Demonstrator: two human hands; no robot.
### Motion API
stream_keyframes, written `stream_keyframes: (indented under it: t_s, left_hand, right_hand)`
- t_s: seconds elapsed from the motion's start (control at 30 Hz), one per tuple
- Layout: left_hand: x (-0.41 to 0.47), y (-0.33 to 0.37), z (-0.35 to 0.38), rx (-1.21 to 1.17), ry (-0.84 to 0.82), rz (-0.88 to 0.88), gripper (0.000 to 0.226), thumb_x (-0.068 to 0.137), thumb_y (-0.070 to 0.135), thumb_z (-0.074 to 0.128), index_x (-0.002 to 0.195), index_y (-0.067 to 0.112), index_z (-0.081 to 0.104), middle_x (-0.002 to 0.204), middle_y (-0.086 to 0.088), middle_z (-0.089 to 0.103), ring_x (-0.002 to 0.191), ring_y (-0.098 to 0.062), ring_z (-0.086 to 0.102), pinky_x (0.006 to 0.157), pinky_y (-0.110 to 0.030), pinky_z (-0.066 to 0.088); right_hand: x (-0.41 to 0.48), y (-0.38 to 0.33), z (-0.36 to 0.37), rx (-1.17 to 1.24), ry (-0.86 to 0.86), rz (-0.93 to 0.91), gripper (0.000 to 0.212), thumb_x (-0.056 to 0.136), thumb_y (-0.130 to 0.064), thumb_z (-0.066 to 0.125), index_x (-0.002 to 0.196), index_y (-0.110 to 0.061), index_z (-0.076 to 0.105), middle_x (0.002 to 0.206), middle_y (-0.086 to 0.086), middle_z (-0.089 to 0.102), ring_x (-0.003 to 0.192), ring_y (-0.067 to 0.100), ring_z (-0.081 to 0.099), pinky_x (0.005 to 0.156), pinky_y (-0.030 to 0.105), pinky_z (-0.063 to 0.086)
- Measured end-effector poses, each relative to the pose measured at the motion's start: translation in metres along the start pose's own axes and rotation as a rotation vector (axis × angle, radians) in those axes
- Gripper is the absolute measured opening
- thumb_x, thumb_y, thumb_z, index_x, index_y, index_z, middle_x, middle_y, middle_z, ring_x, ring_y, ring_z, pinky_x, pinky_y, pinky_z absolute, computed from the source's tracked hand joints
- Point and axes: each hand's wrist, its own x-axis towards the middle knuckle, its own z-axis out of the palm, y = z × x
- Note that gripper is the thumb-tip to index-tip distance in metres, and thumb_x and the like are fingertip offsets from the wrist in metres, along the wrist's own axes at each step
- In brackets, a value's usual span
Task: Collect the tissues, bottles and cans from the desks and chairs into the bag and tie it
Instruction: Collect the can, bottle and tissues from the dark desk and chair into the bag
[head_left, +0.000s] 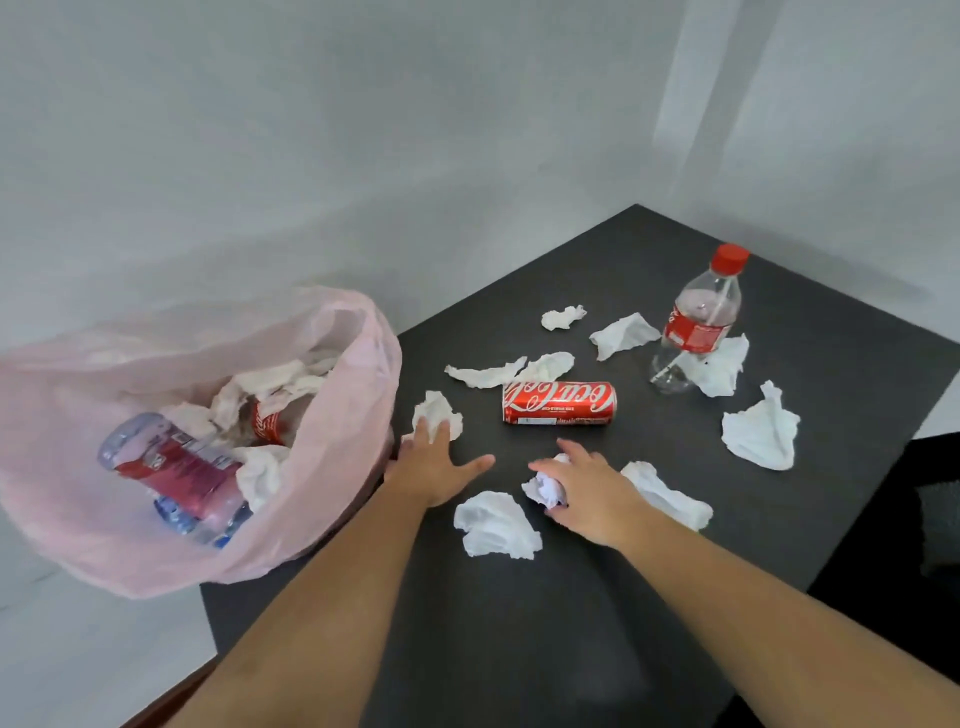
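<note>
Currently gripping a crumpled tissue (545, 491) with the right hand (589, 496), fingers and thumb curling round it, wad showing at the hand's left side; laying the left hand (441, 467) flat on the dark desk (519, 634), fingers straight and spread, tips touching another tissue (438, 413) just beyond them; facing the red can (559, 404) lying on its side just beyond both hands, long axis running left to right, touching neither; facing a clear bottle (696, 322) standing farther right, red cap uppermost; having the pink bag (78, 519) slumping at the desk's left edge, mouth gaping, holding a water bottle (171, 467).
</note>
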Motion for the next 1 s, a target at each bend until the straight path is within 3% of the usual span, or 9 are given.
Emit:
stream_keyframes:
  t_s: [0.1, 0.2, 0.27, 0.37, 0.43, 0.57, 0.73, 0.87, 1.0]
  left_hand:
    - [-0.002, 0.005, 0.012, 0.026, -0.034, 0.092, 0.114, 0.067, 0.085, 0.045, 0.153, 0.022, 0.003, 0.161, 0.004, -0.001, 0.149, -0.023, 0.002, 0.118, -0.049, 0.016]
    - [-0.019, 0.015, 0.022, 0.09, -0.068, 0.253, 0.114, 0.061, 0.077, 0.063, 0.151, 0.025, 0.015, 0.16, 0.007, 0.011, 0.147, -0.022, 0.013, 0.116, -0.046, 0.025]
    - [-0.026, 0.016, 0.03, 0.045, -0.044, 0.303, 0.088, 0.067, 0.054, 0.074, 0.141, 0.024, 0.04, 0.15, 0.004, 0.037, 0.137, -0.022, 0.034, 0.108, -0.038, 0.037]
    - [-0.03, 0.018, 0.028, -0.047, 0.017, 0.274, 0.023, 0.077, 0.018, 0.064, 0.099, 0.012, 0.068, 0.106, -0.01, 0.067, 0.104, -0.028, 0.062, 0.075, -0.027, 0.044]
    - [-0.036, 0.021, 0.01, -0.103, 0.062, 0.277, 0.026, 0.08, 0.009, 0.058, 0.104, 0.01, 0.069, 0.104, -0.011, 0.068, 0.101, -0.028, 0.063, 0.074, -0.026, 0.044]
    - [-0.063, 0.031, -0.075, -0.259, 0.396, 0.394, 0.025, 0.081, 0.007, 0.06, 0.105, 0.007, 0.07, 0.109, -0.008, 0.069, 0.103, -0.025, 0.062, 0.082, -0.025, 0.042]
    - [-0.13, -0.028, -0.185, -0.424, 0.772, 0.44, 0.006, 0.072, 0.002, 0.065, 0.075, 0.003, 0.07, 0.069, -0.006, 0.059, 0.067, -0.018, 0.053, 0.057, -0.013, 0.032]
    - [-0.149, -0.117, -0.188, -0.404, 0.865, 0.124, 0.014, 0.069, 0.004, 0.061, 0.07, 0.017, 0.063, 0.06, -0.001, 0.054, 0.063, -0.019, 0.049, 0.056, -0.022, 0.036]
    - [-0.142, -0.173, -0.139, -0.076, 0.561, -0.196, 0.023, 0.076, 0.02, 0.06, 0.096, 0.03, 0.063, 0.097, 0.001, 0.069, 0.089, -0.023, 0.063, 0.07, -0.026, 0.046]
  right_hand:
    - [0.005, 0.005, 0.005, 0.091, 0.058, -0.019, 0.036, 0.089, -0.021, 0.058, 0.124, -0.029, 0.052, 0.129, 0.001, 0.048, 0.119, 0.022, 0.048, 0.094, 0.032, 0.044]
    - [0.008, 0.009, 0.0, 0.184, 0.109, 0.008, 0.028, 0.089, -0.017, 0.057, 0.116, -0.023, 0.057, 0.115, 0.002, 0.054, 0.105, 0.021, 0.055, 0.088, 0.031, 0.046]
    - [0.009, 0.013, -0.007, 0.241, 0.153, 0.041, 0.027, 0.089, -0.014, 0.058, 0.114, -0.022, 0.059, 0.115, 0.003, 0.056, 0.104, 0.021, 0.056, 0.089, 0.03, 0.046]
    - [0.011, 0.013, -0.028, 0.328, 0.277, 0.046, 0.026, 0.088, -0.007, 0.057, 0.111, -0.019, 0.063, 0.115, 0.005, 0.061, 0.104, 0.022, 0.057, 0.089, 0.026, 0.045]
    - [0.011, 0.005, -0.049, 0.398, 0.384, 0.041, 0.029, 0.088, -0.002, 0.053, 0.111, -0.014, 0.065, 0.114, 0.007, 0.062, 0.105, 0.023, 0.057, 0.085, 0.022, 0.04]
    - [0.011, -0.031, -0.105, 0.548, 0.652, -0.01, 0.029, 0.087, 0.004, 0.054, 0.105, -0.017, 0.064, 0.111, 0.007, 0.059, 0.095, 0.014, 0.05, 0.08, 0.021, 0.037]
    - [-0.004, -0.136, -0.177, 0.742, 0.842, -0.322, 0.024, 0.088, 0.0, 0.055, 0.093, -0.024, 0.057, 0.101, -0.002, 0.055, 0.081, 0.003, 0.05, 0.063, -0.002, 0.034]
    - [-0.012, -0.216, -0.173, 0.625, 0.682, -0.565, 0.03, 0.08, 0.004, 0.048, 0.097, -0.019, 0.057, 0.099, 0.0, 0.055, 0.083, 0.012, 0.049, 0.066, 0.008, 0.035]
    - [0.005, -0.262, -0.123, 0.169, 0.307, -0.585, 0.031, 0.08, 0.0, 0.057, 0.103, -0.02, 0.059, 0.107, 0.006, 0.058, 0.096, 0.022, 0.054, 0.076, 0.03, 0.042]
